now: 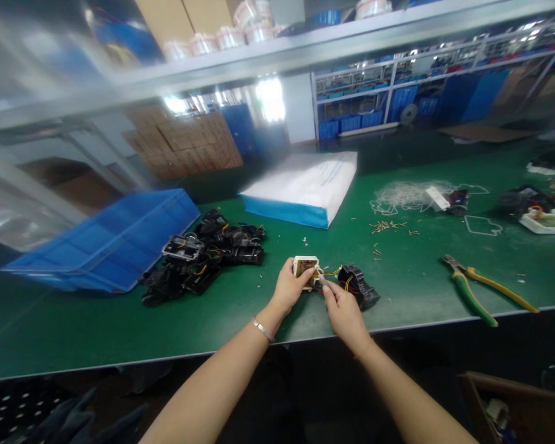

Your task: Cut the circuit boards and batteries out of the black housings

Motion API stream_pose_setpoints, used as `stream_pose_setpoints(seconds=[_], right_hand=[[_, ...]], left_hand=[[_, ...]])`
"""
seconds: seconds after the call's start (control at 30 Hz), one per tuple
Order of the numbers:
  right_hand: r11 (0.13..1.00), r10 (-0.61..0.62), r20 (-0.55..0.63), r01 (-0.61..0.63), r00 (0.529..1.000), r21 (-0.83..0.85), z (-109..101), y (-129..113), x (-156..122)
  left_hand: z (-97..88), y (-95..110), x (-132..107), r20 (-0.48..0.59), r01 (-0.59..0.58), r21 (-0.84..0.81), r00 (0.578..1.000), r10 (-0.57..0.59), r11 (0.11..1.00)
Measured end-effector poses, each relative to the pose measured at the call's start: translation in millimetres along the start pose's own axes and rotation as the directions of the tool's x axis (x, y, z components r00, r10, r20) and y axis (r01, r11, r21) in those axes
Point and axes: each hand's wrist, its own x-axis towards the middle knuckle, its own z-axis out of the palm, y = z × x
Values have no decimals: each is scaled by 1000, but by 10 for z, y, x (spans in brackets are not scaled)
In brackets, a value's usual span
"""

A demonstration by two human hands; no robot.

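Note:
My left hand (pixel 289 287) is closed around a small white square part (pixel 305 266) with a circuit inside, held just above the green bench (pixel 120 320). My right hand (pixel 342 308) is pinched on something thin next to that part; what it holds is too small to name. Yellow and red wires (pixel 333 271) run from the white part to a black plastic housing (pixel 358 285) that lies on the bench just right of my hands. A silver bracelet (pixel 263 329) sits on my left wrist.
A heap of black housings with wires (pixel 203 256) lies to the left, beside a tilted blue bin (pixel 106 243). A white and blue bag (pixel 305 185) lies behind. Small screws (pixel 388 227), clear ties (pixel 407 196) and yellow-green pliers (pixel 481 290) are to the right.

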Motion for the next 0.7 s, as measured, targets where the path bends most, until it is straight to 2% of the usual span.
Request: stream_pose_setpoints(seconds=[0.13,0.53,0.7], right_hand=[[999,1,-21,0,1000,47,3,5,-14],[999,19,-7,-19,1000,-28,3,10,29],[998,48,-1,-48,999,-27,-3,-4,40]], left_hand=[[5,-10,-2,8,-4,-2,1000,4,1000],[3,-26,7,14,1,-23,1000,-1,1000],[-10,-17,27,6,-34,41,999,33,999]])
